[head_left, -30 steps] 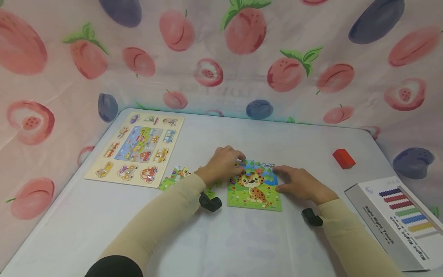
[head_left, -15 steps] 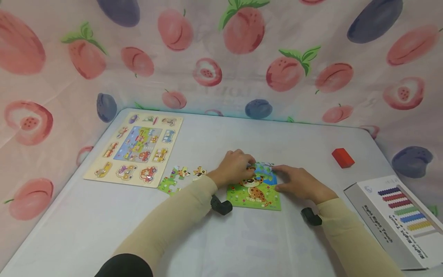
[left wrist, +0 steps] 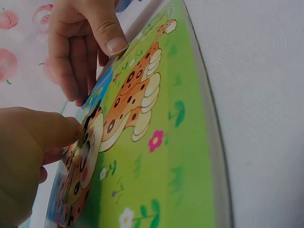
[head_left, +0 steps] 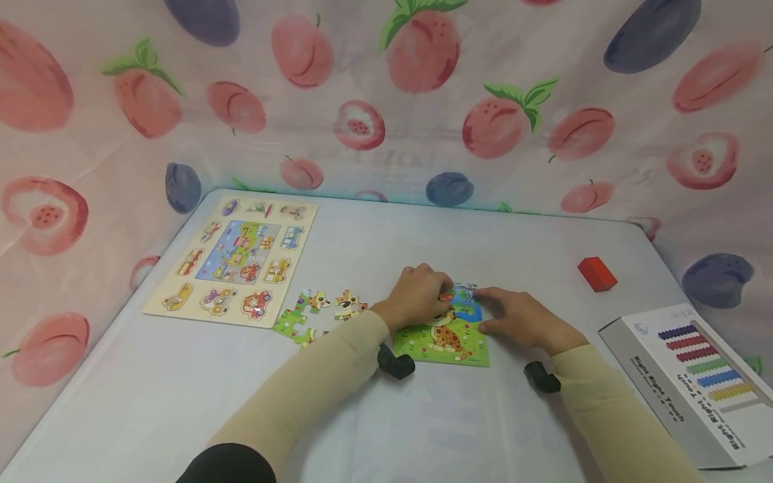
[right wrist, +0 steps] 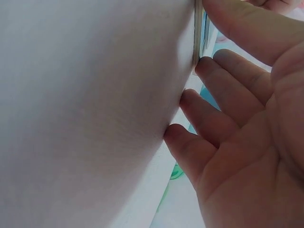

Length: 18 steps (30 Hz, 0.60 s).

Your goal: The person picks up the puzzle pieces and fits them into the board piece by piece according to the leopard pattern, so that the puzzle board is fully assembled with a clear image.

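Observation:
A square puzzle board (head_left: 410,343) with a spotted leopard on green grass lies flat on the table. Over its upper left part my left hand (head_left: 419,296) pinches a small orange-and-brown puzzle piece (head_left: 447,295), mostly hidden by the fingers. The left wrist view shows that thumb bent down at the leopard's head. My right hand (head_left: 524,320) rests at the board's right edge, thumb and index finger touching it. Its other fingers stretch out loosely along the table, as the right wrist view shows. Left of the board lie several loose puzzle pieces (head_left: 350,306), partly behind my left forearm.
A wooden vehicle puzzle (head_left: 192,295) lies at the back left. A red block (head_left: 597,274) sits at the right, with a white box (head_left: 658,382) printed with coloured strips nearer the front. Fruit-patterned cloth (head_left: 272,154) hangs behind the white table.
My left hand has moved right, from the board's upper left corner further over the leopard's head, uncovering more loose pieces. My right hand has stayed at the board's right edge.

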Each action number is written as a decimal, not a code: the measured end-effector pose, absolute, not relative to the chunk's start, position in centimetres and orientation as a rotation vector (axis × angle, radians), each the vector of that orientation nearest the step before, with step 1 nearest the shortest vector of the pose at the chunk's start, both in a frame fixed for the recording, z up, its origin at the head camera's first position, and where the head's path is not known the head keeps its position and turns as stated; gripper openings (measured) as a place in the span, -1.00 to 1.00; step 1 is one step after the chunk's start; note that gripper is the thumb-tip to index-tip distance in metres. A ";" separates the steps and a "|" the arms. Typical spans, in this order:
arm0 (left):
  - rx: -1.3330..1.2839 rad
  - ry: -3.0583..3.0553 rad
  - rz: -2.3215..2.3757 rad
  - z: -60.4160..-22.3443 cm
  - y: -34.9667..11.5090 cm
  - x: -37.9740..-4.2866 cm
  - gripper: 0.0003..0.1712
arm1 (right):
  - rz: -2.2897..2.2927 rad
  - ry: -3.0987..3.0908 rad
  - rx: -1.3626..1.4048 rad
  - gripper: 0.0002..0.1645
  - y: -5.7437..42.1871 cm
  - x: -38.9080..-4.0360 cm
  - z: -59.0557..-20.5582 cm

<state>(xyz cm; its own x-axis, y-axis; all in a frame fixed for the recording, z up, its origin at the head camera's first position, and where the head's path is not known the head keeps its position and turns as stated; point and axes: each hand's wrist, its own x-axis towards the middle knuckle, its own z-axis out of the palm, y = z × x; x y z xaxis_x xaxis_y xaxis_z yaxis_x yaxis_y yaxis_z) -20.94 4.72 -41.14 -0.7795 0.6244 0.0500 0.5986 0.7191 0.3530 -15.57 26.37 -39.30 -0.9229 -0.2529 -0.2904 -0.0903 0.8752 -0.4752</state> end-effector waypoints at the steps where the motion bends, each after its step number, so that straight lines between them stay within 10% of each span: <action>1: 1.013 2.850 0.541 -41.2 4.8 -20.9 -0.57 | -0.657 2.702 -0.264 -0.15 26.4 -15.6 -39.3; 18: 1.038 2.874 0.567 -41.8 5.3 -20.9 -0.63 | -0.647 2.714 -0.296 -0.14 26.5 -15.7 -39.5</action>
